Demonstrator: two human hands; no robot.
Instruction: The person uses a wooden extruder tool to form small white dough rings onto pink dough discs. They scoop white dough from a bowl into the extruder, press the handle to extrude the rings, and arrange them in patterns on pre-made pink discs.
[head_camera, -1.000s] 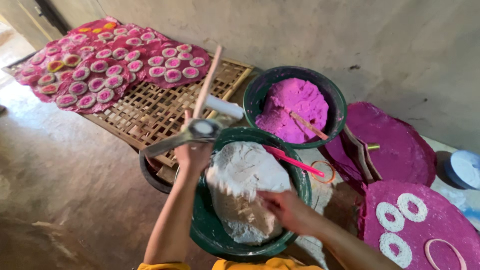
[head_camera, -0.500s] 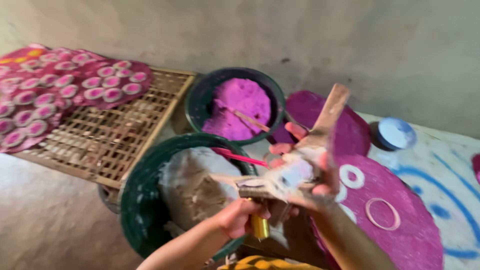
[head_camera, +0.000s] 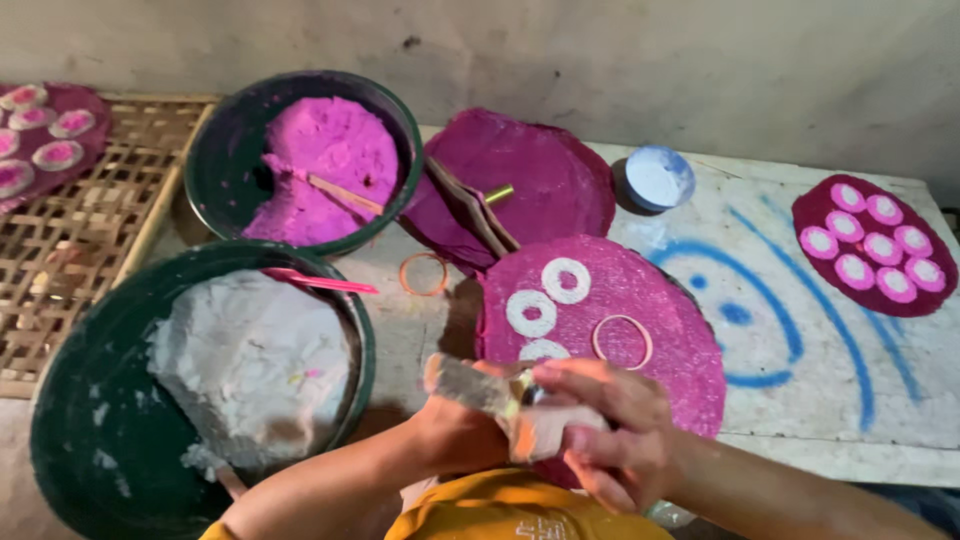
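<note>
My left hand and my right hand meet low in the view, both gripping a dough-smeared flat wooden tool with a small metal ring mould at its middle. They hover over the near edge of a round pink mat that carries three white dough rings and a thin loose ring. To the left stands a dark green basin of white dough with a pink stick across it.
A second green basin holds pink dough with a wooden stick. Beyond lie a dark magenta mat, a small blue-white lid, a mat of pink-centred discs at right, and a bamboo rack at left.
The view has swung right, from the rack and basins to the pink mat. Both hands dropped lower and closer together, bringing the tool down from an upright tilt.
</note>
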